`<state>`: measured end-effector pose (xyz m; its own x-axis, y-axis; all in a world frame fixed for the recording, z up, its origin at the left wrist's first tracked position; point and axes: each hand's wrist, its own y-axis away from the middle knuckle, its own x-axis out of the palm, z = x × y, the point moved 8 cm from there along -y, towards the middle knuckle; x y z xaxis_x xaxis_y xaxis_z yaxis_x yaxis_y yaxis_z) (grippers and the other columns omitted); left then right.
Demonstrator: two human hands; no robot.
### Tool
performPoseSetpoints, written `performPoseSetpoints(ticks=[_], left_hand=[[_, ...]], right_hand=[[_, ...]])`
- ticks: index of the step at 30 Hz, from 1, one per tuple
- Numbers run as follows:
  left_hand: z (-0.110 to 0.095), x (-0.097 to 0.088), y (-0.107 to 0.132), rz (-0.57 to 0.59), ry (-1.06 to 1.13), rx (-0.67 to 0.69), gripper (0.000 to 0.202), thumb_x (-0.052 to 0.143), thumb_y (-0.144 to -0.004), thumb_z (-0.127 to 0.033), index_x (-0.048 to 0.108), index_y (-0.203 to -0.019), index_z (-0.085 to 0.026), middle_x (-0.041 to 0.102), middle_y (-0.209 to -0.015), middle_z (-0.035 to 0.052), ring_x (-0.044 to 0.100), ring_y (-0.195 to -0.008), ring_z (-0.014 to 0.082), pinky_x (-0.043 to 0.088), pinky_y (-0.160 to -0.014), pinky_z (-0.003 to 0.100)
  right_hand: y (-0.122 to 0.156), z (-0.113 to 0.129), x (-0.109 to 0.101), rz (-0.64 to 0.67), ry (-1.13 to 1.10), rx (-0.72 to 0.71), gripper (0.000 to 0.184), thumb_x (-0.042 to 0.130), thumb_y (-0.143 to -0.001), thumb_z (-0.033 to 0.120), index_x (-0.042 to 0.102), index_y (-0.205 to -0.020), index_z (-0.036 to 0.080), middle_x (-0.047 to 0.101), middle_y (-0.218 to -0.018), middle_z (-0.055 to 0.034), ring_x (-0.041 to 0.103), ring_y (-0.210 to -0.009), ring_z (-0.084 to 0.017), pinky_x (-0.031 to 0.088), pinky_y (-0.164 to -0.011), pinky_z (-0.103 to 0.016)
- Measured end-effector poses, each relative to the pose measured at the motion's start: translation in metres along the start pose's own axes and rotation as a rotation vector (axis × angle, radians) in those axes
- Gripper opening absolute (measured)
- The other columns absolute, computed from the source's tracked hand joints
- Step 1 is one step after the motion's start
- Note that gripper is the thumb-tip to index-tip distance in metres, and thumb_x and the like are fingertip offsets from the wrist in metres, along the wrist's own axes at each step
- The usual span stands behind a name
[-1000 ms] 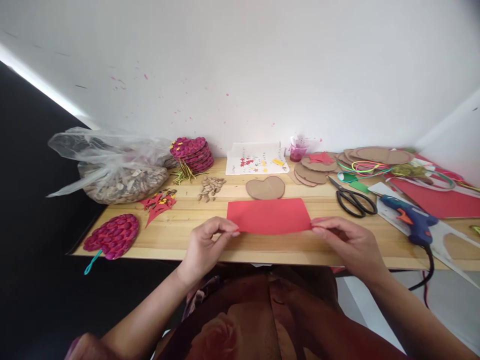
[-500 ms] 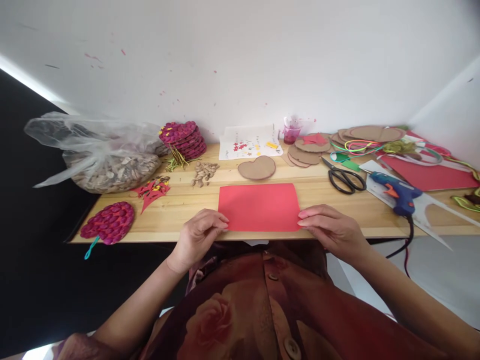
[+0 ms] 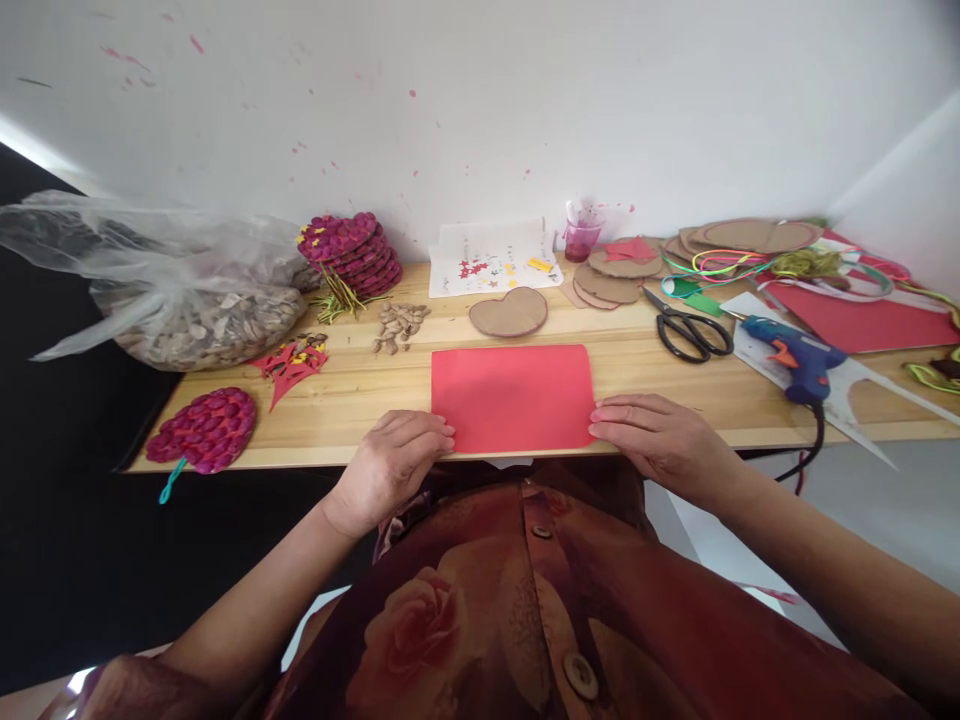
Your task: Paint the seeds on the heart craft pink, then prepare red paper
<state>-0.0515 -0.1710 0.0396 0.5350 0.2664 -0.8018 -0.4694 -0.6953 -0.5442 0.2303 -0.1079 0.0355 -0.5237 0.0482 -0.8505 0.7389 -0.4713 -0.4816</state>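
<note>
A red rectangular sheet (image 3: 511, 398), paper or thin foam, lies at the table's front edge. My left hand (image 3: 397, 462) grips its lower left corner, fingers together on top and the thumb mostly hidden. At the lower right corner my right hand (image 3: 664, 440) holds it the same way. Just behind the sheet rests a brown cardboard heart (image 3: 508, 313) with a dark outline. Small pale shells or seeds (image 3: 401, 327) are heaped to the left of that heart. Black-handled scissors (image 3: 690, 333) lie beyond my right hand.
A blue glue gun (image 3: 799, 355) with its cord sits at the right. Cardboard pieces (image 3: 754, 236) and coloured cords stand behind it. On the left are a plastic bag (image 3: 202, 320), stacked purple-studded hearts (image 3: 352, 255), a single studded heart (image 3: 206, 428) and red scraps (image 3: 289, 370).
The camera view has shifted, so the table appears slightly higher. Both hands stay at the red sheet's lower corners, with the fingers lying a little flatter on it.
</note>
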Motion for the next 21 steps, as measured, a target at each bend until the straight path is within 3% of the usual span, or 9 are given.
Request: performPoseSetpoints(ticks=[7, 12, 14, 17, 21], left_hand=[[-0.014, 0.005, 0.007, 0.117, -0.161, 0.144, 0.02, 0.058, -0.098, -0.009, 0.068, -0.114, -0.017, 0.079, -0.113, 0.0086, 0.074, -0.109, 0.0214, 0.055, -0.104, 0.04], [-0.026, 0.012, 0.002, 0.172, -0.314, 0.147, 0.039, 0.063, -0.101, -0.026, 0.063, -0.139, -0.019, 0.076, -0.108, 0.009, 0.073, -0.103, 0.0239, 0.057, -0.105, 0.048], [-0.03, 0.017, 0.0, 0.197, -0.356, 0.146, 0.04, 0.063, -0.101, -0.03, 0.063, -0.14, -0.019, 0.073, -0.103, 0.0096, 0.072, -0.101, 0.0255, 0.059, -0.102, 0.05], [-0.034, 0.022, -0.002, 0.222, -0.36, 0.115, 0.036, 0.06, -0.102, -0.03, 0.065, -0.135, -0.016, 0.072, -0.107, 0.0122, 0.071, -0.107, 0.0268, 0.061, -0.101, 0.047], [-0.043, 0.029, -0.002, 0.212, -0.336, 0.177, 0.035, 0.055, -0.105, -0.025, 0.065, -0.13, -0.004, 0.07, -0.131, 0.0182, 0.067, -0.124, 0.0276, 0.059, -0.106, 0.039]], right_hand=[[0.006, 0.011, 0.0, 0.073, 0.167, -0.139, 0.04, 0.052, -0.096, 0.003, 0.075, -0.119, 0.025, 0.081, -0.115, -0.0055, 0.073, -0.114, -0.02, 0.06, -0.1, -0.035], [0.009, 0.016, 0.001, 0.077, 0.242, -0.19, 0.039, 0.052, -0.096, 0.003, 0.073, -0.123, 0.022, 0.08, -0.118, -0.0064, 0.068, -0.124, -0.021, 0.057, -0.104, -0.037], [0.01, 0.018, -0.001, 0.056, 0.255, -0.195, 0.037, 0.053, -0.095, 0.002, 0.073, -0.121, 0.019, 0.08, -0.118, -0.0071, 0.066, -0.127, -0.023, 0.057, -0.104, -0.039], [0.013, 0.021, -0.004, 0.038, 0.274, -0.186, 0.037, 0.052, -0.095, 0.001, 0.073, -0.121, 0.018, 0.08, -0.12, -0.0074, 0.064, -0.131, -0.024, 0.056, -0.105, -0.039], [0.021, 0.02, -0.004, 0.033, 0.304, -0.15, 0.043, 0.05, -0.095, -0.001, 0.072, -0.125, 0.02, 0.078, -0.126, -0.0049, 0.063, -0.132, -0.024, 0.056, -0.103, -0.038]])
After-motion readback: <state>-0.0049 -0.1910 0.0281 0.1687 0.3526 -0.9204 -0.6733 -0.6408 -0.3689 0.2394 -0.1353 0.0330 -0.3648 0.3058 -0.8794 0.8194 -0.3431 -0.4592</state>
